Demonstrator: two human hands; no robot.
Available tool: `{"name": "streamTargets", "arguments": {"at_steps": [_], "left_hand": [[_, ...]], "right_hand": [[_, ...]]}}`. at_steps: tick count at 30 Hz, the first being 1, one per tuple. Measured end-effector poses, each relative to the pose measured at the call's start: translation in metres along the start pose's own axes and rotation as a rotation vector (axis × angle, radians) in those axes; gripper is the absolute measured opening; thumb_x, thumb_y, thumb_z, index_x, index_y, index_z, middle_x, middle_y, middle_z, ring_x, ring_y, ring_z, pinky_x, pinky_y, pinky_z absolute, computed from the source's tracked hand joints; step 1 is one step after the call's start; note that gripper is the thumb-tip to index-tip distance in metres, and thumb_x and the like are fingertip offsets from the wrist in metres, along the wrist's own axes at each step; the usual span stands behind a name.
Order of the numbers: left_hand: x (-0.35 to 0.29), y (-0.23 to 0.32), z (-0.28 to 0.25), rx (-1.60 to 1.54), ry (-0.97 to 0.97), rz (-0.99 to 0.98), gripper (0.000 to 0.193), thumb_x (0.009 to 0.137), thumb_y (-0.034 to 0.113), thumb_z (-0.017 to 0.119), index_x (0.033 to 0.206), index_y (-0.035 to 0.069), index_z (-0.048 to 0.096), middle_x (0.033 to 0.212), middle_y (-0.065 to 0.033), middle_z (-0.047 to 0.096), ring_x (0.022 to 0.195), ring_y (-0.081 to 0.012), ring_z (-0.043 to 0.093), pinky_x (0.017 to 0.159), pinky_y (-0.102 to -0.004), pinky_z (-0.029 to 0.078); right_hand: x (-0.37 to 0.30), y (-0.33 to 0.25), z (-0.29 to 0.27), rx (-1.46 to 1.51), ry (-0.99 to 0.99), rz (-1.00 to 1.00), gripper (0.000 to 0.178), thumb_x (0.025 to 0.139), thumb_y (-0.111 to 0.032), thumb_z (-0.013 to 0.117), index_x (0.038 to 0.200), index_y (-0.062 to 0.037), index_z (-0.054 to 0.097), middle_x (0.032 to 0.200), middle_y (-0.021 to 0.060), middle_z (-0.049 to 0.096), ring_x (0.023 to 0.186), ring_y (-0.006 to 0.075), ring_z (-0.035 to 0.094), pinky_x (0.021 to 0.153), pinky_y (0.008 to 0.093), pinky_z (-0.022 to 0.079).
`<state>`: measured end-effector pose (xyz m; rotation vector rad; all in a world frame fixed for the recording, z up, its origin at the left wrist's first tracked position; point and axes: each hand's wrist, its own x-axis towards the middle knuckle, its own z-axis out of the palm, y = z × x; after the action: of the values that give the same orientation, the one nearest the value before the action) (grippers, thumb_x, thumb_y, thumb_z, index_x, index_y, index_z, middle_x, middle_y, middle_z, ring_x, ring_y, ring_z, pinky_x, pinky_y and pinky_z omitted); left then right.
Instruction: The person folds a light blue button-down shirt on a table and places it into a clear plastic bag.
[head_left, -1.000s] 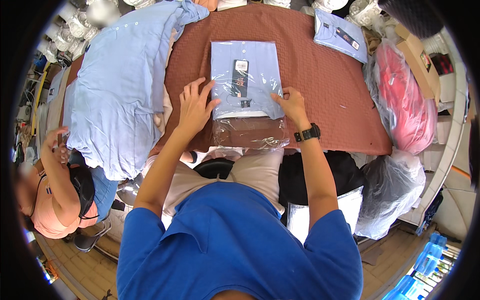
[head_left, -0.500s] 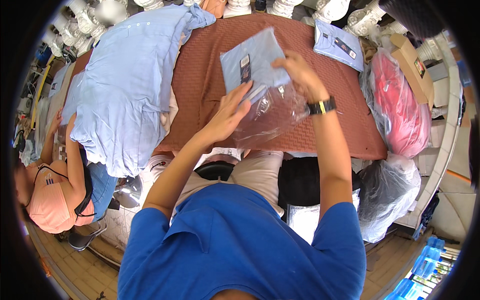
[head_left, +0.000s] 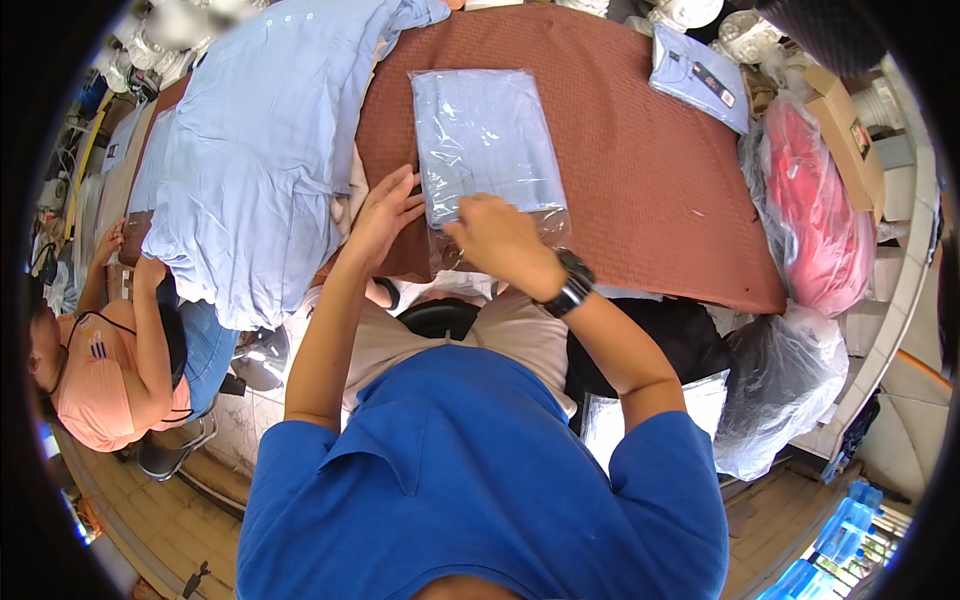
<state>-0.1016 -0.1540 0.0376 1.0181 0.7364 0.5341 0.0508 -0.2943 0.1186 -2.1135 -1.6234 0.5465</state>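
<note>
— Flipped since the earlier frame: the bagged shirt now lies plain side up at twelve o'clock on the brown tablecloth.

— How would it handle?

— Light and soft, I'd judge, with slippery film; grip its side edges, at three and nine, not the loose flap.

— And the hands?

— Left hand: released, fingers spread at its eight o'clock. Right hand: fingers curled over its six o'clock end; whether they pinch anything, I cannot tell.

— Farther out?

— Blue shirts heaped at nine o'clock, another bagged shirt at two.
</note>
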Motion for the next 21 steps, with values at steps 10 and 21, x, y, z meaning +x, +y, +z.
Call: {"name": "streamTargets", "arguments": {"at_steps": [10, 21], "left_hand": [[0.013, -0.006, 0.021, 0.694, 0.105, 0.308, 0.054, 0.087, -0.007, 0.061, 0.139, -0.005, 0.05, 0.133, -0.0248, 0.058, 0.099, -0.0313, 0.068, 0.089, -0.0409, 0.054], [0.124, 0.022, 0.066, 1.382, 0.122, 0.923, 0.048, 0.104, 0.025, 0.051, 0.147, 0.004, 0.047, 0.159, -0.0149, 0.037, 0.147, -0.0358, 0.034, 0.12, -0.0508, 0.028]], "right_hand": [[0.008, 0.121, 0.008, -0.199, 0.366, -0.181, 0.045, 0.097, -0.032, 0.064, 0.138, -0.0137, 0.06, 0.15, 0.0156, 0.046, 0.136, 0.0419, 0.041, 0.109, 0.0557, 0.038], [0.139, 0.123, -0.006, -0.278, 0.441, -0.274, 0.049, 0.102, -0.03, 0.053, 0.15, -0.0197, 0.047, 0.159, 0.0053, 0.041, 0.147, 0.0384, 0.033, 0.12, 0.0608, 0.025]]}}
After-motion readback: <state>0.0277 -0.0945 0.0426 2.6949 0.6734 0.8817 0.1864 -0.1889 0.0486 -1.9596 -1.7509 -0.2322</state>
